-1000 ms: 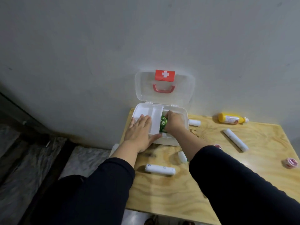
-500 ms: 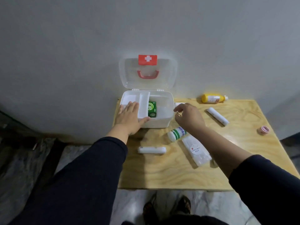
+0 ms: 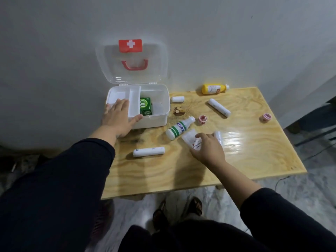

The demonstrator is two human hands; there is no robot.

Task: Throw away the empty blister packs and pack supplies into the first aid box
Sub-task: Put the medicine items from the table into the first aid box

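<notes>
The white first aid box stands open at the table's back left, its clear lid leaning on the wall. A green carton lies in its right compartment. My left hand rests flat on the box's front left corner, with straight fingers over the rim. My right hand is down on a clear white packet with red print, fingers curled over it and thumb on top. A white bottle with green stripes lies just left of the packet.
On the wooden table lie white bandage rolls, a yellow bottle, two pink tape rolls and a small brown item. Feet in sandals stand below the front edge.
My right hand left the green carton in the box, drew back over the table and came down on the white packet. My left hand stayed on the box.
</notes>
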